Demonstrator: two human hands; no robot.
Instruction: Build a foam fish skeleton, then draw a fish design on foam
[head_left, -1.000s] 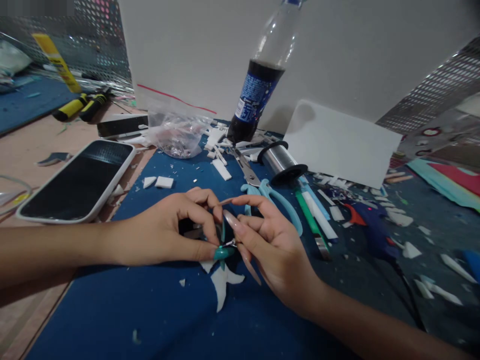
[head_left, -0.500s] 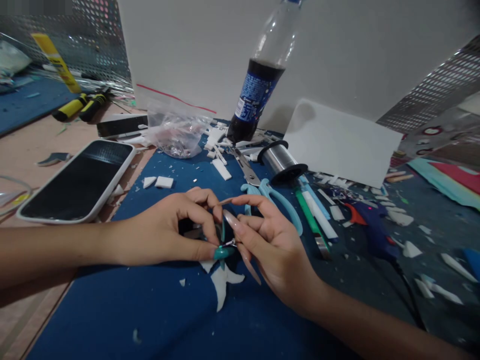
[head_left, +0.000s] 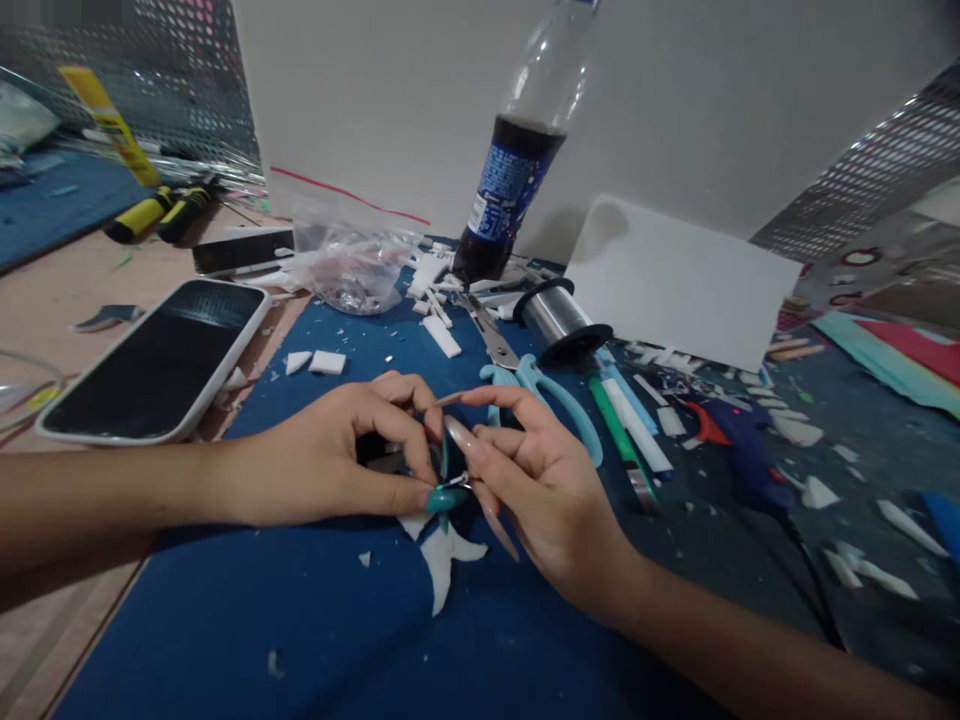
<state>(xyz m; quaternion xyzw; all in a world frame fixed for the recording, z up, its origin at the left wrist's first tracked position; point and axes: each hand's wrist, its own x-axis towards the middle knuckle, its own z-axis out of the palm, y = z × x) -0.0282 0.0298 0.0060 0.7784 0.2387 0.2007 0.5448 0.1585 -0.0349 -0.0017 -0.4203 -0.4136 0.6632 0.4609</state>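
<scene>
My left hand [head_left: 356, 455] is closed in a pinch, its thumb and a finger meeting around a small, thin silvery piece [head_left: 459, 483]. The thumb ends in a long teal tip, probably a nail. My right hand [head_left: 536, 470] comes in from the right, with its fingers also closed at the other end of that piece; what exactly they grip is partly hidden. Just below the fingertips, a white tail-shaped cutout [head_left: 444, 565] shows on the blue mat [head_left: 337, 620]. Its upper part is covered by my hands. Dark material shows between the left fingers, too obscured to name.
Blue-handled scissors [head_left: 566, 400] and a wire spool [head_left: 562, 320] lie beyond my hands. Behind them stands a dark soda bottle [head_left: 514, 185]. A phone [head_left: 154, 365] rests on the left, near a zip bag [head_left: 349, 255]. At right are a glue gun [head_left: 739, 450] and scattered white scraps.
Both hands keep almost the same pose around the small piece. The whole view has shifted very slightly; nothing has visibly been picked up or let go.
</scene>
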